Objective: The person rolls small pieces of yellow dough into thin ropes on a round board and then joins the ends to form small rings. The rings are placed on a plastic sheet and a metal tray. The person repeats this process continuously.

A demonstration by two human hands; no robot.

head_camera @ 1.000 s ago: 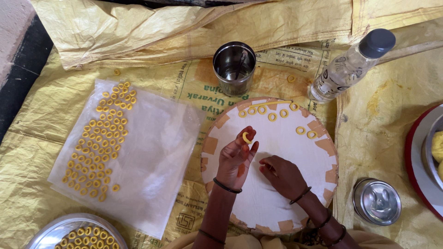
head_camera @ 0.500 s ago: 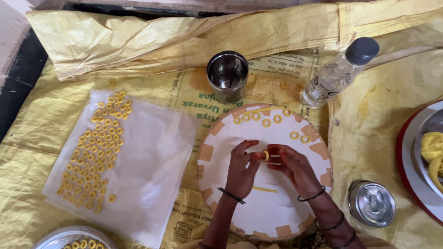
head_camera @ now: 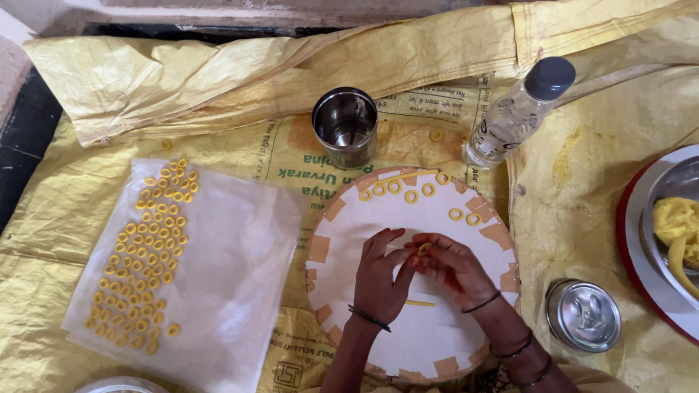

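Item: small yellow dough piece (head_camera: 423,249), pinched between the fingertips of my left hand (head_camera: 380,280) and right hand (head_camera: 453,268), over the round white board (head_camera: 349,240). Finished dough rings (head_camera: 405,191) line its far edge; a thin dough strip (head_camera: 420,303) lies under my wrists.

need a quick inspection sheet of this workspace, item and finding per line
surface: yellow sacking spread flat
job's things: round white board with dough rings along its far edge; clear sheet with rows of rings; dough strip on the board
clutter: steel cup, capped bottle, steel lid, bowl of dough
hands: left hand and right hand pinch a dough piece together
cables: nothing seen
surroundings: dark floor at left
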